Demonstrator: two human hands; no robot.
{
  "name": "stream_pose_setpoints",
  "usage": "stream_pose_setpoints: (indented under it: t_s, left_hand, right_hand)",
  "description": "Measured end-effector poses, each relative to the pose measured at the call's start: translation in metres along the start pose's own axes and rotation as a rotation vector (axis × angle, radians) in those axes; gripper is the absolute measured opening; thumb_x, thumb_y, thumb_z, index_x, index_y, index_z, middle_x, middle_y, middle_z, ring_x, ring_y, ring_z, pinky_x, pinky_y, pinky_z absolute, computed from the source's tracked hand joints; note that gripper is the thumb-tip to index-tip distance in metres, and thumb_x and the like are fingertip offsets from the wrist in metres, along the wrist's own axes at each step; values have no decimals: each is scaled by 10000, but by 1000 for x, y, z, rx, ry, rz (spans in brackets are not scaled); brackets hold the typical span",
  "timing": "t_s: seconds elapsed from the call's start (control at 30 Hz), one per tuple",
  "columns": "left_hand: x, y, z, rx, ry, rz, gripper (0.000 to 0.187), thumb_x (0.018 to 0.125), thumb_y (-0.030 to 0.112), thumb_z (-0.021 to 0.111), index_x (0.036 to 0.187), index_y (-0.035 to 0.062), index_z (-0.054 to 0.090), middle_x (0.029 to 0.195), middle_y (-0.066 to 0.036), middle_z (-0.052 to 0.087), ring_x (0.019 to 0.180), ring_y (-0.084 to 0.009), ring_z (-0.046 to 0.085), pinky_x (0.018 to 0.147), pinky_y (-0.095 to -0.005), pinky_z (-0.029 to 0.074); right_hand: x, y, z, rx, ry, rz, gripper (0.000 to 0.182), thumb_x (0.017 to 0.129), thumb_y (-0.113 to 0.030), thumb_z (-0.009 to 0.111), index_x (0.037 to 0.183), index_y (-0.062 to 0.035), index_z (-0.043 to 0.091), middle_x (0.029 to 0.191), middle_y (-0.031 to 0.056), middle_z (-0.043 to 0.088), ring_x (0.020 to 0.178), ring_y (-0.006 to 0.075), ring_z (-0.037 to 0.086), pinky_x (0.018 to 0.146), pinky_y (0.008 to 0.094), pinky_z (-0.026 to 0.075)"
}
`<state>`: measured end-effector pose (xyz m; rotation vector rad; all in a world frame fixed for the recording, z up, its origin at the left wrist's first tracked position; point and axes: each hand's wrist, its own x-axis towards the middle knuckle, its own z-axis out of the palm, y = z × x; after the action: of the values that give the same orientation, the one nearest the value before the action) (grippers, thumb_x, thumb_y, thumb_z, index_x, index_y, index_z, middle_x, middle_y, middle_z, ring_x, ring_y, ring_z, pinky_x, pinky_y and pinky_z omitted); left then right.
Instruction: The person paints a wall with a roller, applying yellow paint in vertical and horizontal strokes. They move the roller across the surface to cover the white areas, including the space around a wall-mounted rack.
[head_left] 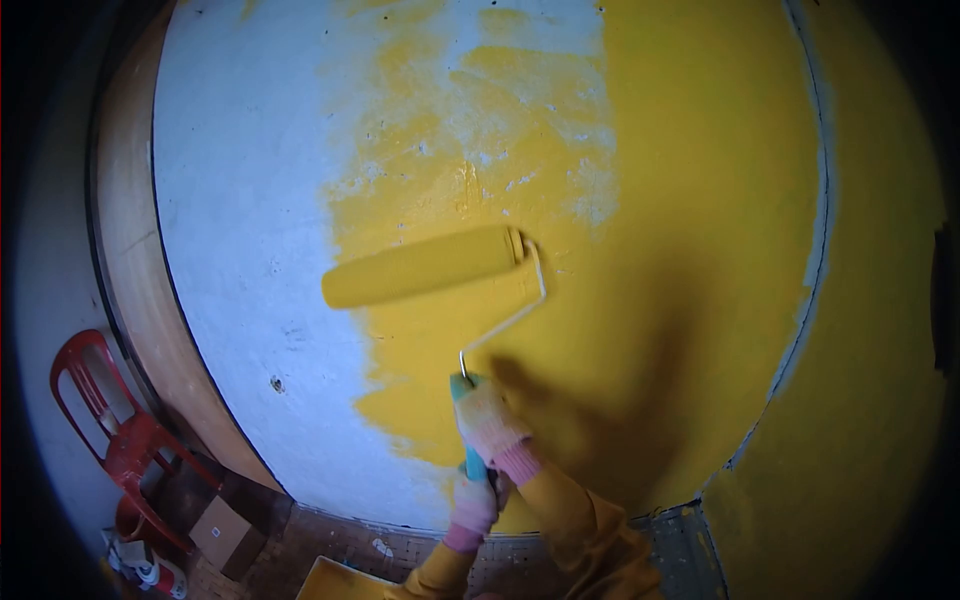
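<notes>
A paint roller [425,266] coated in yellow lies against the wall [245,250], tilted slightly, its left end over the pale unpainted part. Its bent metal frame runs down to a teal handle. Around the top of that handle my right hand [490,415], in a pale glove with a pink cuff, is closed. My left hand [473,502], gloved alike, grips the handle lower down; its fingers are partly hidden. Yellow paint covers the wall's right side solidly, while the upper middle is patchy with pale spots showing through.
A yellow paint tray [340,582] sits on the floor at the bottom edge. At the lower left stand a red plastic chair [140,445], a cardboard box [226,535] and some containers [150,572]. A cracked corner [822,200] runs down the right side.
</notes>
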<state>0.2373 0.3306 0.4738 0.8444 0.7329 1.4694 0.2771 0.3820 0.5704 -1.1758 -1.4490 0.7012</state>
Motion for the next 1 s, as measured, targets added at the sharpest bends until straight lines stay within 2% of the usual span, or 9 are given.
stream_pose_setpoints:
  t_s: [0.03, 0.2, 0.33, 0.4, 0.43, 0.7, 0.83, 0.93, 1.0]
  left_hand:
    - [-5, -6, -1, 39, -3, 73, 441, 785, 531, 418, 672, 107, 458, 399, 26, 352, 282, -85, 320, 264, -226, 206]
    - [-7, 7, 11, 55, -59, -4, 424, 821, 478, 390, 615, 107, 410, 437, 5, 378, 316, -93, 352, 290, -221, 248]
    - [23, 29, 39, 36, -47, -24, 430, 818, 495, 379, 612, 118, 408, 429, 2, 371, 306, -102, 344, 285, -221, 237]
    - [27, 39, 51, -57, -55, -79, 476, 764, 598, 375, 610, 147, 381, 378, 21, 278, 264, -122, 267, 262, -250, 186]
    - [21, 39, 53, -57, -58, -79, 476, 764, 598, 375, 610, 147, 381, 378, 21, 278, 264, -122, 267, 262, -250, 186]
    - [11, 49, 72, -142, -68, -237, 527, 732, 645, 365, 514, 166, 357, 359, 27, 260, 261, -115, 262, 258, -238, 169]
    - [28, 59, 77, -153, -6, -148, 535, 729, 644, 375, 520, 151, 365, 375, 20, 283, 265, -115, 267, 261, -236, 180]
    - [12, 47, 59, -100, -43, -167, 543, 716, 658, 380, 547, 141, 381, 384, 17, 295, 268, -114, 267, 264, -232, 189]
    - [-2, 37, 47, -71, -99, -289, 552, 700, 677, 380, 586, 137, 394, 385, 20, 293, 272, -108, 268, 266, -226, 193]
  right_hand:
    - [-9, 0, -3, 47, -37, 95, 275, 790, -230, 420, 695, 3, 530, 566, 216, 508, 554, 348, 518, 505, 385, 410]
    - [20, 41, -4, 91, -39, -31, 274, 786, -232, 405, 700, -4, 529, 584, 227, 511, 586, 377, 523, 519, 404, 410]
    - [39, -28, -27, 23, 32, 34, 294, 778, -247, 397, 721, 5, 536, 619, 240, 523, 642, 385, 534, 564, 403, 425]
    - [56, -24, -26, 13, 5, -85, 254, 777, -253, 412, 657, -39, 475, 481, 78, 457, 423, 211, 489, 364, 356, 376]
    - [49, -25, -28, 12, 8, -85, 254, 777, -253, 412, 657, -39, 475, 481, 78, 457, 423, 211, 489, 364, 356, 376]
    - [45, -36, -43, -313, -8, -289, 324, 765, -259, 403, 670, 29, 516, 589, 196, 541, 559, 330, 554, 477, 374, 435]
    - [63, -72, -43, -214, -58, -70, 337, 760, -253, 396, 643, 39, 515, 611, 215, 543, 589, 346, 554, 480, 380, 430]
    - [47, -30, -32, -557, -7, -513, 342, 757, -260, 392, 648, 39, 518, 611, 218, 541, 596, 346, 555, 490, 390, 428]
    - [19, -23, -30, -154, 67, -50, 343, 755, -268, 395, 693, 44, 522, 632, 224, 544, 599, 355, 553, 519, 410, 431]
